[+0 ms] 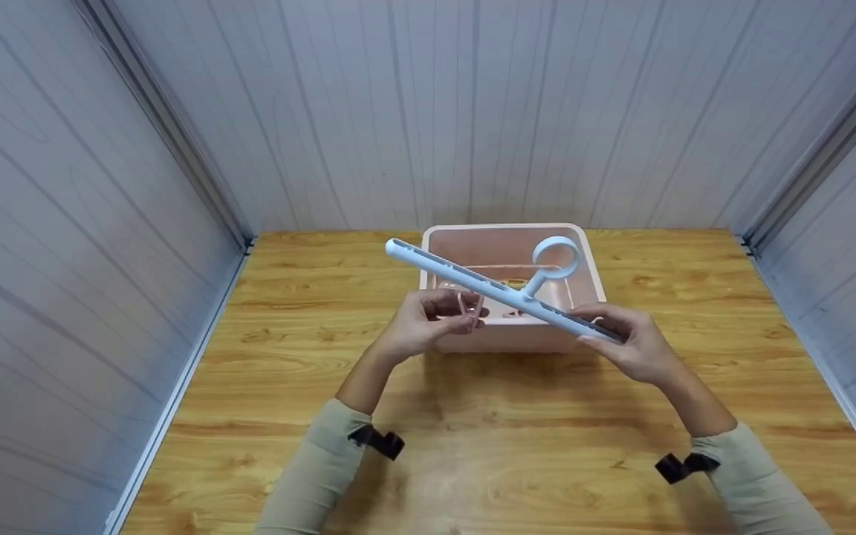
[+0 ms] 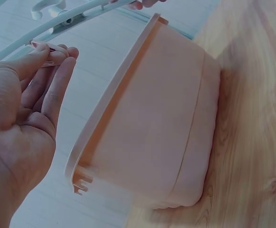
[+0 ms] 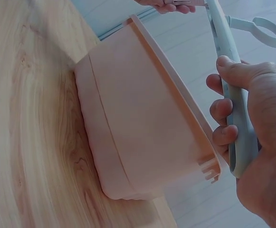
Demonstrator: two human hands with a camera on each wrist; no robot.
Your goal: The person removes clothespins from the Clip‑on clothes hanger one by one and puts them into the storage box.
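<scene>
While the right hand [image 1: 640, 345] grips one end of a pale blue plastic hanger bar [image 1: 498, 291], fingers and thumb wrapped round it, the bar slants up and away to the left above the pink plastic basin [image 1: 591, 256], its ring-shaped hook [image 1: 556, 256] pointing toward the far wall. The left hand [image 1: 428, 323] sits just under the middle of the bar and pinches a small pink clip [image 1: 470, 306] between thumb and fingertips; in the left wrist view the clip lies right against the bar's underside, though whether it is hooked into a slot cannot be told. Judging from this, the work is at an early stage: no other clip shows on the bar, whose slots look bare along its length, and something small lies in the basin, too hidden to name. The basin stands on a light wooden tabletop [image 1: 472, 461] with a strong grain, toward the far edge and roughly centred between left and right. White panelled walls [image 1: 472, 104] close in the table on the left, right and far sides, with metal strips in the corners. Both forearms wear beige sleeves [image 1: 316, 468], each with a dark strap at the wrist.
</scene>
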